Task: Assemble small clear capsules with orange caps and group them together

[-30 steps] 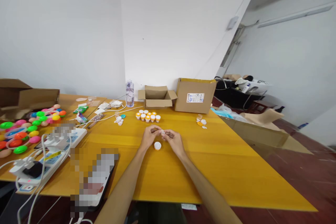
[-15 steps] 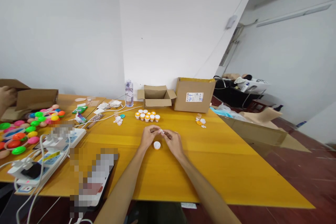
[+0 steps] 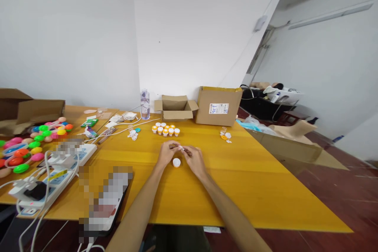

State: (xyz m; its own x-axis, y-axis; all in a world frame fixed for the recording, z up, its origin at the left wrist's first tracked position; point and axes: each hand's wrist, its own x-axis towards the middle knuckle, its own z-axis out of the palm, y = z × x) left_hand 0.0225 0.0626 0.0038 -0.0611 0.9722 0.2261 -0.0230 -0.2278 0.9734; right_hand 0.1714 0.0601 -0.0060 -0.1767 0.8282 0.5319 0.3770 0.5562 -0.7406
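Note:
Above the middle of the table, my left hand (image 3: 167, 152) and my right hand (image 3: 193, 156) meet at the fingertips. Both are closed in a pinch on one small white piece (image 3: 180, 148), mostly covered by the fingers and too small to name. Just below it on the table stands a round white cap with an orange rim (image 3: 176, 162), touched by neither hand. Beyond my hands, several white-and-orange capped pieces (image 3: 165, 130) stand grouped in rows.
An open cardboard box (image 3: 177, 115) and a closed carton (image 3: 218, 106) stand at the back beside a water bottle (image 3: 145, 104). Small loose parts (image 3: 226, 136) lie right. Leftward are colourful plastic balls (image 3: 37, 138), a power strip (image 3: 84, 155) and a blurred-out phone-like device (image 3: 110, 201).
My hands stay in nearly the same place, with the fingers shifting slightly around the small white piece. At the far left, another person's hand has left the cardboard box.

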